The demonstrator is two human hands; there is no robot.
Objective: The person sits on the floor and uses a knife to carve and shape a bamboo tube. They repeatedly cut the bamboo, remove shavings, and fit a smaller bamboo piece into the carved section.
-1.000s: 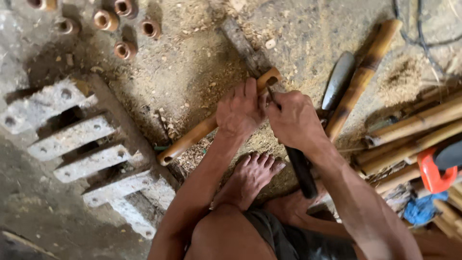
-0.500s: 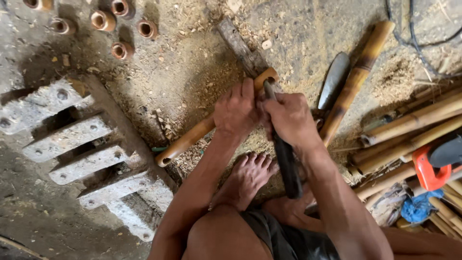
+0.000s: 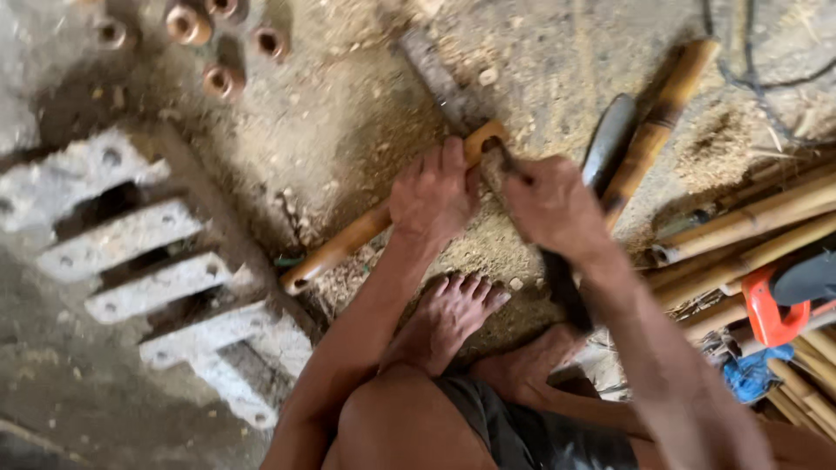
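- Trimming the upper end of a bamboo stick [image 3: 348, 239], laid slanting on the dusty floor [image 3: 348, 113] ahead of a bare foot [image 3: 448, 318].
- Left hand [image 3: 433, 196] wrapped tight round the stick; right hand [image 3: 553, 209] clenched on a dark-handled blade [image 3: 562, 283] at its tip.
- Next, by judgement: steady bracing, short controlled cuts clear of the fingers.
- No containers visible; only short bamboo rings [image 3: 218, 43] and loose poles [image 3: 749, 231] nearby.

Whole frame motion-blurred. Left hand [image 3: 433, 193] covers mid bamboo stick [image 3: 348, 242]. Right hand [image 3: 550, 207] hides the dark tool's [image 3: 562, 287] grip; working tip unreadable. Bamboo pile [image 3: 766, 226] cut off right.
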